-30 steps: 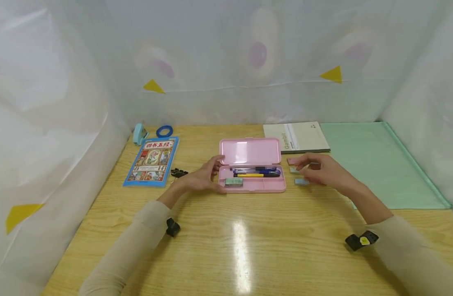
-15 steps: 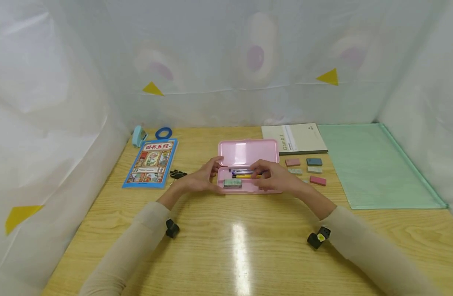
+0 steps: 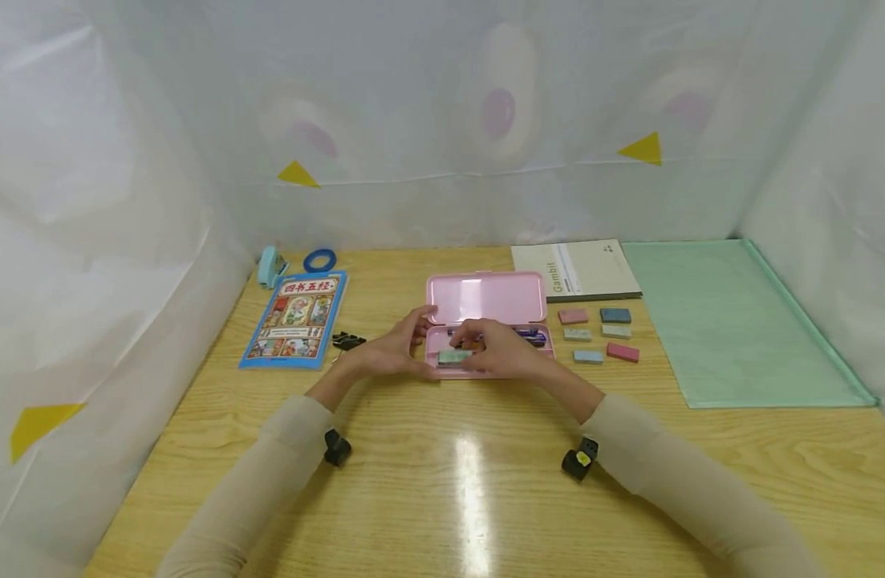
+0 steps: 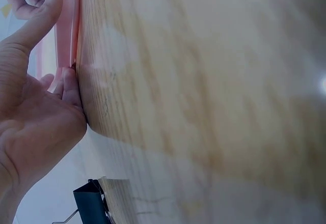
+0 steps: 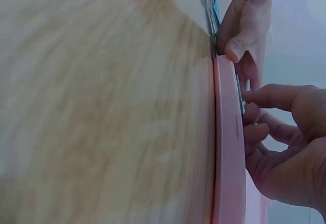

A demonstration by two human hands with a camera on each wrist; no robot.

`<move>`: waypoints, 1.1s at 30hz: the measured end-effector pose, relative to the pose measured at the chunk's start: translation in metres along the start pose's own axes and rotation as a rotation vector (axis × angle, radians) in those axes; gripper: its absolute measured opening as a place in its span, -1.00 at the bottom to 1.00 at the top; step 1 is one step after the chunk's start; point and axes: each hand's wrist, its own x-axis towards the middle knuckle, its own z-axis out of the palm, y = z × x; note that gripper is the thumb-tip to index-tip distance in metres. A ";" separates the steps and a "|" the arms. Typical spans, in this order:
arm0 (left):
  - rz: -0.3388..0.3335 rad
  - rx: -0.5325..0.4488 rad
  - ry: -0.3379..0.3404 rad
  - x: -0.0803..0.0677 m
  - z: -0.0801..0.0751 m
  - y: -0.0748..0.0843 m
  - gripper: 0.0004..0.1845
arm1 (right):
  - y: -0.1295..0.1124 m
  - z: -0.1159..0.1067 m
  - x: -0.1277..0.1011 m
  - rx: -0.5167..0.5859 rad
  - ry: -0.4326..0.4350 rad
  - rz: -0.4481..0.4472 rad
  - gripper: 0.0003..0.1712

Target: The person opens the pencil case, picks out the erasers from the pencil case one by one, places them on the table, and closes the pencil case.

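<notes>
A pink pencil case (image 3: 487,299) lies with its lid laid back on the wooden table. My left hand (image 3: 391,349) grips its left end, thumb at the front corner and fingers behind; the left wrist view shows that hand (image 4: 38,91) around the case end (image 4: 66,30). Inside the front left compartment sits a greenish eraser (image 3: 451,358). My right hand (image 3: 503,349) reaches into the case, its curled fingers and thumb about the eraser's right end. Blue and dark pens (image 3: 532,336) lie in the back compartment, partly hidden by this hand. The right wrist view shows the hand (image 5: 290,137) over the case edge (image 5: 229,142).
Several small erasers (image 3: 588,356) lie right of the case. Behind them are a notebook (image 3: 594,269) and a green mat (image 3: 745,329). On the left are a blue book (image 3: 294,321), black binder clips (image 3: 348,340), a stapler (image 3: 270,266) and a blue tape ring (image 3: 319,260).
My right hand has moved left from the erasers on the table, across the case, to the greenish eraser inside. The left hand has stayed at the case's left end.
</notes>
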 end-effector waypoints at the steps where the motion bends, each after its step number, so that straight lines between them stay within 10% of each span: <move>1: -0.001 -0.001 0.000 0.000 0.000 0.000 0.24 | -0.001 0.002 0.001 -0.026 0.009 -0.010 -0.68; 16: 0.009 -0.021 -0.003 0.001 0.000 -0.001 0.24 | -0.009 0.006 -0.001 -0.114 0.081 0.041 -0.77; 33: 0.034 -0.018 -0.003 0.003 0.000 -0.004 0.24 | 0.031 -0.062 -0.073 0.051 0.118 0.094 -0.78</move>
